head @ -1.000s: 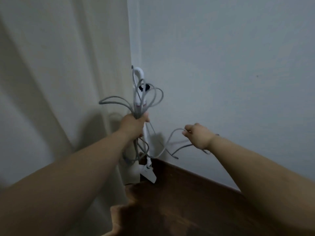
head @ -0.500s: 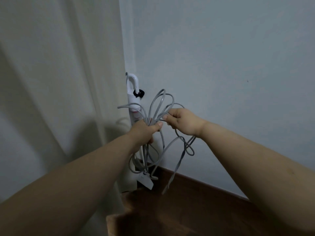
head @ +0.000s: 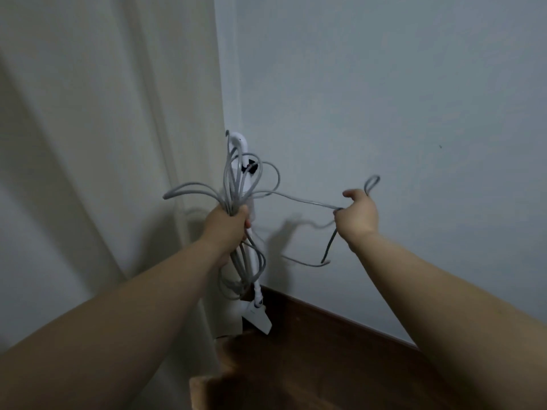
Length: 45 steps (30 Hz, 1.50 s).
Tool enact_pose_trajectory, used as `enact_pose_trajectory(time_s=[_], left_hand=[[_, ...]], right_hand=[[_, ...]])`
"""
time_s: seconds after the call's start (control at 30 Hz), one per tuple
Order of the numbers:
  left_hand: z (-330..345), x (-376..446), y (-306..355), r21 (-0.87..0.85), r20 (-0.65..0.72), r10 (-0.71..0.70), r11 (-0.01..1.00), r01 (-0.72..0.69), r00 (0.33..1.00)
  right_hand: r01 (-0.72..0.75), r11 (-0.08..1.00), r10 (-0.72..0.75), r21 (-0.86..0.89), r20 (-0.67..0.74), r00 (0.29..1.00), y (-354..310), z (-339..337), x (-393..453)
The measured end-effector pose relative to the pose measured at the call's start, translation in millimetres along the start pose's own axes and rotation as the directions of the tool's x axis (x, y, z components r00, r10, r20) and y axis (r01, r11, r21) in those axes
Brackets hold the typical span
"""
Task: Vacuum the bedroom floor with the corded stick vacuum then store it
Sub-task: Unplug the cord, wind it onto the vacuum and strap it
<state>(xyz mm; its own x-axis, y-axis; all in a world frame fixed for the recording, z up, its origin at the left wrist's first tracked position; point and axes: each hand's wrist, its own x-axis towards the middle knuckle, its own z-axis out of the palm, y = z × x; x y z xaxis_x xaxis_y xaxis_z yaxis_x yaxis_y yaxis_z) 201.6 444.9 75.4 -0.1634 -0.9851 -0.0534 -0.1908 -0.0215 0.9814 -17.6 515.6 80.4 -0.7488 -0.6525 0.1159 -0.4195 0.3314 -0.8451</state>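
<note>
The white stick vacuum point(head: 256, 294) stands upright in the corner, between the curtain and the wall. Its handle loop shows at the top, its white floor head at the bottom. My left hand point(head: 226, 224) grips a bundle of grey cord point(head: 236, 184) loops in front of the vacuum's body. A single strand of the cord runs from the bundle to the right. My right hand point(head: 356, 214) pinches that strand, with a small loop sticking up above the fingers. The loose end hangs down below my right hand.
A cream curtain point(head: 124, 143) hangs at the left down to the floor. The pale wall point(head: 384, 99) fills the right side. Dark wooden floor point(head: 310, 359) runs along the wall's base below my arms.
My right hand has moved away from the bundle to the right, drawing a strand of cord out with it. My left hand keeps its grip on the loops.
</note>
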Motion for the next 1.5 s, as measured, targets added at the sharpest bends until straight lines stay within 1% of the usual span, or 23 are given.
enact_pose_trajectory(time_s=[0.07, 0.13, 0.2, 0.27, 0.33, 0.4, 0.47, 0.5, 0.57, 0.63, 0.7, 0.8, 0.87, 0.93, 1.0, 1.07, 1.1, 1.17, 1.27, 1.33, 1.4, 1.43, 1.5], left_hand=[[0, 1, -6, 0.008, 0.015, -0.042, 0.999, 0.042, 0.999], [0, -1, -11, 0.017, 0.027, -0.092, 0.996, 0.091, 0.995], [4, -2, -13, 0.019, 0.068, -0.141, 0.990, 0.140, 0.988], [11, -3, -13, -0.050, 0.122, -0.195, 0.978, 0.203, 0.973], [17, -4, -10, -0.191, 0.178, -0.243, 0.942, 0.276, 0.954], [21, -4, -6, -0.251, 0.211, -0.240, 0.924, 0.290, 0.948], [22, 0, -4, -0.323, 0.200, -0.225, 0.904, 0.281, 0.954], [22, 2, -3, -0.375, 0.186, -0.232, 0.881, 0.287, 0.955], [20, 4, -2, -0.436, 0.162, -0.237, 0.854, 0.284, 0.958], [17, 4, 1, -0.403, 0.171, -0.220, 0.874, 0.272, 0.960], [19, 2, 4, -0.375, 0.213, -0.189, 0.890, 0.258, 0.959], [29, -5, 8, -0.307, 0.283, -0.114, 0.930, 0.202, 0.952], [35, -13, 13, -0.268, 0.351, -0.042, 0.953, 0.143, 0.936], [38, -18, 18, -0.283, 0.381, 0.000, 0.952, 0.117, 0.924], [37, -16, 20, -0.243, 0.305, -0.024, 0.965, 0.102, 0.952], [34, -13, 19, -0.181, 0.226, -0.037, 0.980, 0.079, 0.974], [31, -12, 18, -0.189, 0.207, -0.042, 0.979, 0.082, 0.977], [27, -9, 15, -0.212, 0.212, -0.039, 0.974, 0.085, 0.976], [25, -6, 12, -0.232, 0.257, -0.018, 0.970, 0.080, 0.966], [24, -4, 11, -0.288, 0.284, -0.037, 0.950, 0.122, 0.958], [24, -2, 11, -0.309, 0.305, -0.055, 0.939, 0.154, 0.951], [23, -1, 11, -0.311, 0.311, -0.063, 0.936, 0.164, 0.948], [22, 0, 11, -0.331, 0.319, -0.076, 0.925, 0.187, 0.945]], right_hand=[[0.063, 0.988, -0.059, 0.141, -0.034, 0.998, -8, 0, 1], [0.064, 0.937, -0.056, 0.343, -0.033, 0.998, -18, -1, -1], [-0.009, 0.832, 0.002, 0.555, 0.013, 1.000, -28, 0, -3], [-0.114, 0.713, 0.072, 0.692, 0.089, 0.993, -36, 2, -5], [-0.242, 0.574, 0.129, 0.782, 0.205, 0.970, -42, 3, -12], [-0.354, 0.455, 0.178, 0.817, 0.306, 0.935, -44, 3, -17], [-0.428, 0.383, 0.225, 0.819, 0.367, 0.903, -45, 0, -20], [-0.460, 0.372, 0.245, 0.806, 0.392, 0.886, -45, -1, -20], [-0.514, 0.434, 0.249, 0.740, 0.450, 0.858, -44, -2, -21], [-0.516, 0.571, 0.185, 0.639, 0.512, 0.839, -42, 0, -25], [-0.453, 0.693, 0.106, 0.560, 0.543, 0.833, -41, 7, -31], [-0.320, 0.799, 0.005, 0.510, 0.525, 0.851, -46, 17, -39], [-0.238, 0.845, -0.068, 0.480, 0.537, 0.841, -50, 22, -43], [-0.197, 0.855, -0.127, 0.479, 0.563, 0.817, -53, 25, -47], [-0.175, 0.854, -0.150, 0.490, 0.553, 0.820, -53, 25, -47], [-0.172, 0.878, -0.091, 0.446, 0.509, 0.856, -48, 23, -42], [-0.182, 0.898, -0.046, 0.401, 0.496, 0.867, -44, 21, -39], [-0.205, 0.929, 0.019, 0.307, 0.514, 0.857, -38, 19, -33], [-0.170, 0.960, 0.003, 0.224, 0.595, 0.803, -33, 14, -29], [-0.113, 0.983, -0.008, 0.146, 0.647, 0.763, -32, 11, -25], [-0.122, 0.986, 0.007, 0.112, 0.706, 0.709, -33, 9, -21], [-0.166, 0.979, 0.023, 0.117, 0.750, 0.661, -35, 9, -20], [-0.296, 0.945, 0.036, 0.141, 0.852, 0.522, -40, 9, -21]])
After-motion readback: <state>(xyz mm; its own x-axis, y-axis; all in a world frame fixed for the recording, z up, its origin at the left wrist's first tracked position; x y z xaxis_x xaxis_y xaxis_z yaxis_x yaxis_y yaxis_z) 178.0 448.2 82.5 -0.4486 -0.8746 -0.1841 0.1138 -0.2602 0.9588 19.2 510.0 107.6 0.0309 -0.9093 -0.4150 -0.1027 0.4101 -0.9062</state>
